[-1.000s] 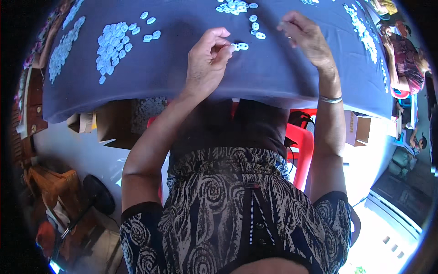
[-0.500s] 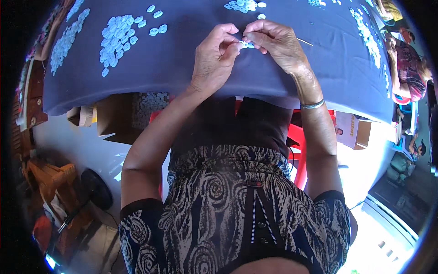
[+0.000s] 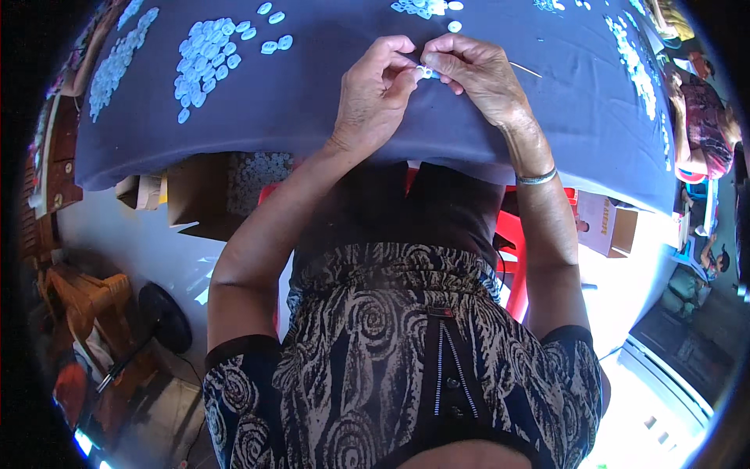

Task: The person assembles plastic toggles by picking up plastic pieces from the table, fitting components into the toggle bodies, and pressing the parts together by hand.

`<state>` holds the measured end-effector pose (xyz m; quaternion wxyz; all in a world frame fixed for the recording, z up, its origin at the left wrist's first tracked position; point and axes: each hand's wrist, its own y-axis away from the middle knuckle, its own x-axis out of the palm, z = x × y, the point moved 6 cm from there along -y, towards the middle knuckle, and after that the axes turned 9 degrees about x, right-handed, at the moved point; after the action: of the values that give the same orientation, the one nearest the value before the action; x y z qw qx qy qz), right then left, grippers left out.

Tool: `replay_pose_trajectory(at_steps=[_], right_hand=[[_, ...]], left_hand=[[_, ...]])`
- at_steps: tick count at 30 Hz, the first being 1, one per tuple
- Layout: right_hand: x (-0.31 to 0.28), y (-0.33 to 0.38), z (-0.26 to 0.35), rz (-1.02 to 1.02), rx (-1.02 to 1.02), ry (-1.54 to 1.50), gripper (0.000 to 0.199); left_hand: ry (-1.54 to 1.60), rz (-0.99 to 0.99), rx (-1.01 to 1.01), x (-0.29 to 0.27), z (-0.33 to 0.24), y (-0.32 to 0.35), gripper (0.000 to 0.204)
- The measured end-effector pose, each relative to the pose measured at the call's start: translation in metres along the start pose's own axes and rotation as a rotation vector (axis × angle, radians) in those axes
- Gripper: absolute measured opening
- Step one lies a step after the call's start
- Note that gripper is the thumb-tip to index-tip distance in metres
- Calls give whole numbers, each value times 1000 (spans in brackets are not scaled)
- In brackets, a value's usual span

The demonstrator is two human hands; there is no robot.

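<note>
My left hand [image 3: 378, 92] and my right hand [image 3: 478, 81] meet above the near part of a dark blue cloth. Pinched between their fingertips is a small white oval plastic piece [image 3: 426, 71], with a bluish bit beside it toward the right fingers. Fingers partly cover both, so how they join cannot be made out. Just right of my right hand, a thin pale stick [image 3: 526, 69] lies on the cloth. Beyond my hands sit a single white piece [image 3: 455, 26] and a cluster of similar pieces [image 3: 420, 7].
The blue cloth [image 3: 258, 133] drapes over the table. A heap of translucent ovals [image 3: 205, 62] lies left, with more piles at both sides. An open cardboard box [image 3: 195, 195] of pieces stands below. Another person [image 3: 703, 117] sits at right; a black fan [image 3: 165, 318] stands lower left.
The view has shifted slightly, moving the table things a little right and up. My fingers stay pinched together, and the small white piece shows slightly differently between them.
</note>
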<state>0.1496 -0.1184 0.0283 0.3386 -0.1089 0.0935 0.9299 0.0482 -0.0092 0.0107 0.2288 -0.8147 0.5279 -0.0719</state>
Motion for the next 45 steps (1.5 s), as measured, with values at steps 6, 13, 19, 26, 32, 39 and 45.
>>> replay_pose_trajectory(at_steps=[6,13,19,26,32,39,45], right_hand=[[2,2,3,5,-24,56,22],[6,5,7,-92,-102,212,16],[11,8,8,-164,-92,284,16],[16,9,5,-174,-62,164,16],[12,7,4,-142,-48,117,18],[-13,9,7,-148,70,-30,25],[-41,9,2,-319,-33,260,17]], left_hand=[[-2,2,3,0,2,0,31],[0,-19,35,1,4,2,32],[-41,-65,51,1,4,3,29],[-28,-116,52,-2,5,2,30],[12,-77,4,-1,4,0,31],[-19,-85,-6,-2,2,0,30],[-82,-88,-14,-9,-4,-2,30]])
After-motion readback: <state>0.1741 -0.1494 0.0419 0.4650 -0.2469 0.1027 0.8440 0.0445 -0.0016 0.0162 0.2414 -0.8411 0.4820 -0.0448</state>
